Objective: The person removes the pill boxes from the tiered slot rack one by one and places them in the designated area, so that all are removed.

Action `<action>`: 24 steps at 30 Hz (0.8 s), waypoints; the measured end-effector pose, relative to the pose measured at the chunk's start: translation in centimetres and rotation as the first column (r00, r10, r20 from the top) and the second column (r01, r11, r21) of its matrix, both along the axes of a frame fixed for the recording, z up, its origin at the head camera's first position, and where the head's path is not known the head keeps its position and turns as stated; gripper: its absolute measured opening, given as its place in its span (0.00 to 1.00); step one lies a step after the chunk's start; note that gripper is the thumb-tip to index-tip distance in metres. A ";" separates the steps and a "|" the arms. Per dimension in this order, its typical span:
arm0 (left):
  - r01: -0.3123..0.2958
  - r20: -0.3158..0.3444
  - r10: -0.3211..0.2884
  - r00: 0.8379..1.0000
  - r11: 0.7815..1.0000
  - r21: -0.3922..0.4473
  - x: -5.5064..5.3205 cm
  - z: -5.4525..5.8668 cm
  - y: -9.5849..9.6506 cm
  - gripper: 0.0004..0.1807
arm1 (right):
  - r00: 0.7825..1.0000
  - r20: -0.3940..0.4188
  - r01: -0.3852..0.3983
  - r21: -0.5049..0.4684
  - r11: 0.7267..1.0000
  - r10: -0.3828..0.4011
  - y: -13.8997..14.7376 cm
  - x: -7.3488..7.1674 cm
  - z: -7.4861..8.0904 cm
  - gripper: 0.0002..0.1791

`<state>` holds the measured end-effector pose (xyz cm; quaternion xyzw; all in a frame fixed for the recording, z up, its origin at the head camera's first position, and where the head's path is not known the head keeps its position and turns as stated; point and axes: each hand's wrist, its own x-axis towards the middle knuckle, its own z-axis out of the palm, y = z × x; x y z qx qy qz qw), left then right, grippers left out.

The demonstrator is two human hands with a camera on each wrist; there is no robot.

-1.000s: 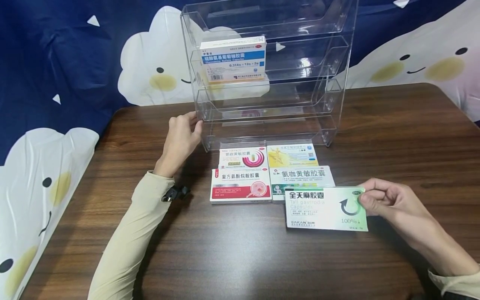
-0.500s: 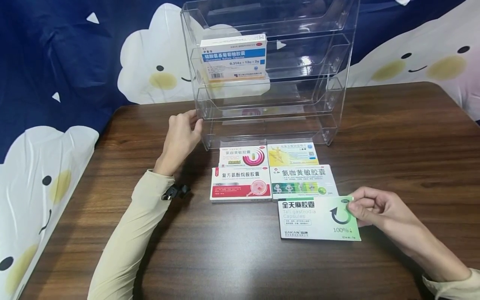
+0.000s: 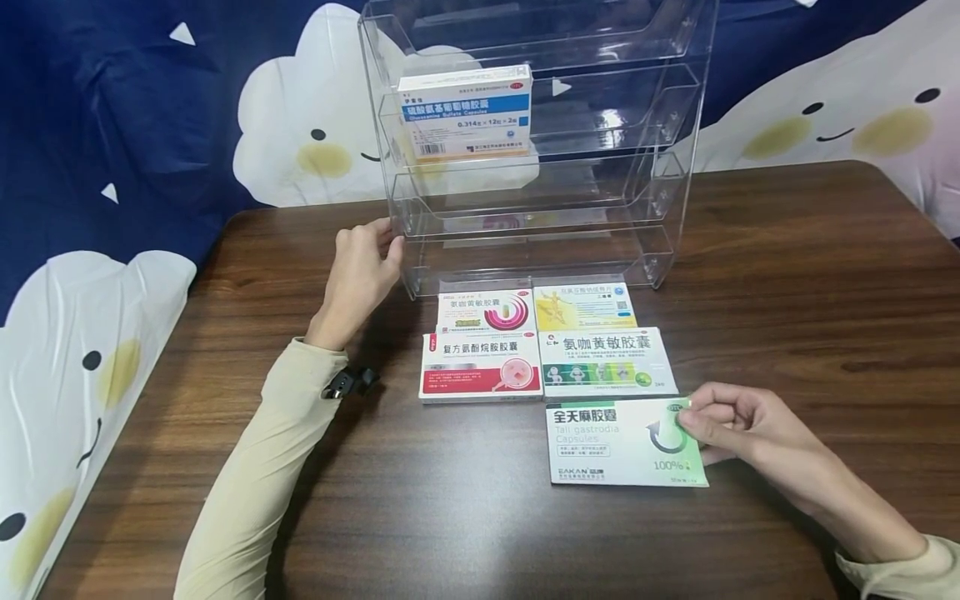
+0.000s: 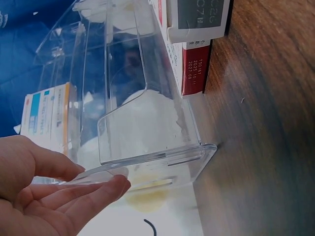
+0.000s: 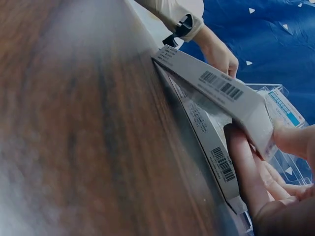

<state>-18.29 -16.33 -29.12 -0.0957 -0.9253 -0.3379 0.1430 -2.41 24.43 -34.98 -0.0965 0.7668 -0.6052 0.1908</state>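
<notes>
My right hand (image 3: 742, 425) pinches the right end of a white and green medicine box (image 3: 626, 442), labelled Tall gastrodia Capsules. In the right wrist view its far end is low near the table and the end between thumb and fingers is raised. My left hand (image 3: 360, 279) holds the left side panel of a clear acrylic display rack (image 3: 536, 229), thumb and fingers on either side of the edge in the left wrist view. Before the rack lie a red and white box (image 3: 480, 367), a white and green box (image 3: 607, 362), a pink-ringed box (image 3: 483, 310) and a yellow box (image 3: 585, 307).
On one of the rack's upper tiers, at the left, stands a blue and white medicine box (image 3: 465, 115). The brown wooden table (image 3: 420, 500) bears everything. Behind it hangs a dark blue curtain (image 3: 172, 125) with cloud faces.
My right hand has brought the white and green Tall gastrodia box left and toward the front of the table, uncovering more of the white and green box behind it. The left hand stays on the rack.
</notes>
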 end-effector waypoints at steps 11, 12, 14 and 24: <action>-0.002 -0.002 0.002 1.000 1.000 0.005 0.0 -0.2 0.0 0.15 | 0.997 0.045 0.039 0.304 0.952 -0.056 -0.7 0.4 1.1 0.17; 0.000 0.001 0.000 1.000 1.000 0.006 0.0 -0.2 0.1 0.15 | 0.997 0.006 0.070 0.359 0.931 -0.077 -0.8 0.5 1.3 0.18; 0.002 0.004 -0.002 1.000 1.000 0.006 -0.1 -0.2 0.1 0.16 | 0.984 -0.143 0.162 0.443 0.882 -0.109 -1.1 0.8 1.6 0.15; -0.015 0.005 0.015 1.000 1.000 -0.020 0.0 -0.1 0.2 0.15 | 0.523 -0.731 0.055 0.543 0.838 0.439 -4.4 2.5 2.2 0.22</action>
